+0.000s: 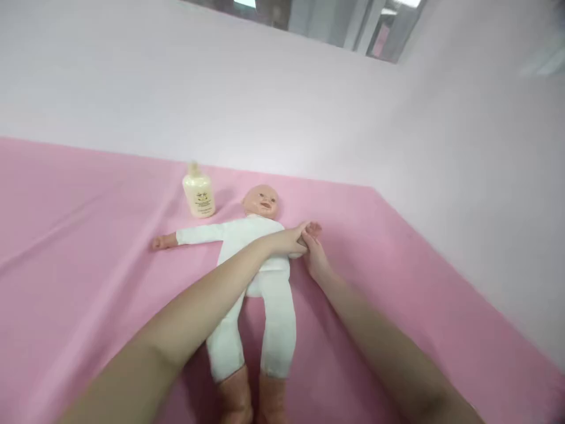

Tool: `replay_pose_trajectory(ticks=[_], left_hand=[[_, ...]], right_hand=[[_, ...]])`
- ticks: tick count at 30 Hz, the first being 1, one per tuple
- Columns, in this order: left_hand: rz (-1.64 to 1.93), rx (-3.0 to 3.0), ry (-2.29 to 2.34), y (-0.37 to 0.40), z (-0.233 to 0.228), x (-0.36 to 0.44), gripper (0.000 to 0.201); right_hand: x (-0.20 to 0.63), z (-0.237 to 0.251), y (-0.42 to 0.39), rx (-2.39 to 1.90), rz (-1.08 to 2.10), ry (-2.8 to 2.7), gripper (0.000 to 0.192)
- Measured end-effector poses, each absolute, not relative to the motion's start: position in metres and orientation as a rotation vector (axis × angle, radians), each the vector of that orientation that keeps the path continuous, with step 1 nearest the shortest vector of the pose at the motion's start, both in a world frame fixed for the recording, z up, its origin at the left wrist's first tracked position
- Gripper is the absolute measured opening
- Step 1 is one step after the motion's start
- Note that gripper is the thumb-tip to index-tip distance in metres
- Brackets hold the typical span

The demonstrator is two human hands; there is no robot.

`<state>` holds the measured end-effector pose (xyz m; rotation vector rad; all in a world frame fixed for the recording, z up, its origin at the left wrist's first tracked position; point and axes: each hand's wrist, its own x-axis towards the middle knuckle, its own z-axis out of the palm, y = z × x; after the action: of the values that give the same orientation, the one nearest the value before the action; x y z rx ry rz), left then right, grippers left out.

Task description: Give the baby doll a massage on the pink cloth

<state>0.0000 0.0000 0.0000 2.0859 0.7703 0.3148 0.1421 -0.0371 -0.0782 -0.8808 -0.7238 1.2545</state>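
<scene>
Doll in a white cloth suit with smooth bare plastic head, hands and feet (242,235): lies face up on a pink, creased cloth sheet (110,235), head away from the person, feet cut by the bottom edge of the view. Work is at its arm on the person's right. Bare left hand (292,240) reaches across the doll's torso, fingers curled round the lower part of that arm. Bare right hand (315,257) meets it from the other side, at the doll's wrist. So both grasp the doll, nothing else. Small plastic hand (314,228) pokes out past them. Caveat: fingers overlap and it's soft there, can't tell how tight either grip is.

Step in hand, my read: working that one forearm and hand with both hands together. Other doll arm (200,234) lies straight out to the left, untouched. Next move calls for light, even pressure, wrist backed from both sides, torso not dragged along.

Outward: cream pump bottle with dark print (199,197) stands upright near the doll's head, left side, in neither hand. Beyond the sheet, plain white panel (176,88); grey-framed window (326,20) cut off by the top edge.
</scene>
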Motion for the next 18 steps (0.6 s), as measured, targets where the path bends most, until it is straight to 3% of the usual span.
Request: replay_pose_trajectory(ticks=[6,12,18], left_hand=[[0.276,2.156,0.811,0.0026,0.0023,-0.0016,0.102],[0.243,2.146,0.825,0.0004,0.0067,-0.0034,0.098],[0.32,2.095,0.778,0.0006,0.004,-0.0033,0.081]], right_hand=[[0.1371,-0.0756,-0.0347,-0.815,1.245,-0.665,0.037],[0.1335,-0.0777,-0.0312,-0.798,1.215,-0.627,0.046],[0.1329,-0.0804,-0.0308,-0.799,1.233,-0.574,0.054]])
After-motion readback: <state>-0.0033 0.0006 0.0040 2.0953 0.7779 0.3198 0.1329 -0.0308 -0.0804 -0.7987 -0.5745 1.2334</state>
